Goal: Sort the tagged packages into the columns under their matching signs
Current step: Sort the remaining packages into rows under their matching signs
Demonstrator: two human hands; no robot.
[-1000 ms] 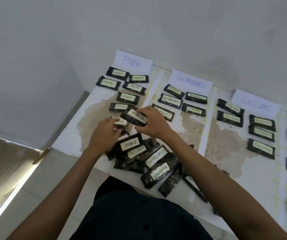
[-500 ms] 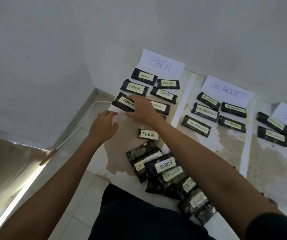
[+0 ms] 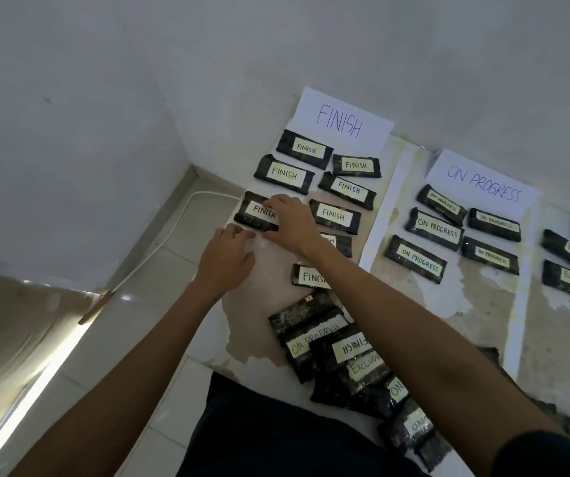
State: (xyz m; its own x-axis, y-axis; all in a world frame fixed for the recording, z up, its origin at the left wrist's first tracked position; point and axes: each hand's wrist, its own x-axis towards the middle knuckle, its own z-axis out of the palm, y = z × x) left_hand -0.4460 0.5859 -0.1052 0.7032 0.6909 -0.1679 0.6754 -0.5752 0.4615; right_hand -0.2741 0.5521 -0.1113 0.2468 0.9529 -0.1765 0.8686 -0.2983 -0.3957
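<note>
A black package tagged FINISH (image 3: pixel 256 211) lies at the left edge of the column under the FINISH sign (image 3: pixel 340 123). My right hand (image 3: pixel 290 222) grips its right end, fingers over the top edge and thumb under the near edge. My left hand (image 3: pixel 228 256) rests just below the package with relaxed fingers and holds nothing. Several other FINISH packages (image 3: pixel 335 215) lie in two rows under the sign. A heap of mixed tagged packages (image 3: pixel 331 346) sits near my body, partly hidden by my right forearm.
The ON PROGRESS sign (image 3: pixel 483 184) stands to the right with several packages (image 3: pixel 435 228) below it. Excluded packages (image 3: pixel 569 280) lie at the far right. White tape strips (image 3: pixel 376 215) divide the columns. A white cable (image 3: pixel 173 228) runs along the floor on the left.
My right hand carried the FINISH package from above the heap to the left side of the FINISH column and lowered it onto the surface. My left hand followed alongside.
</note>
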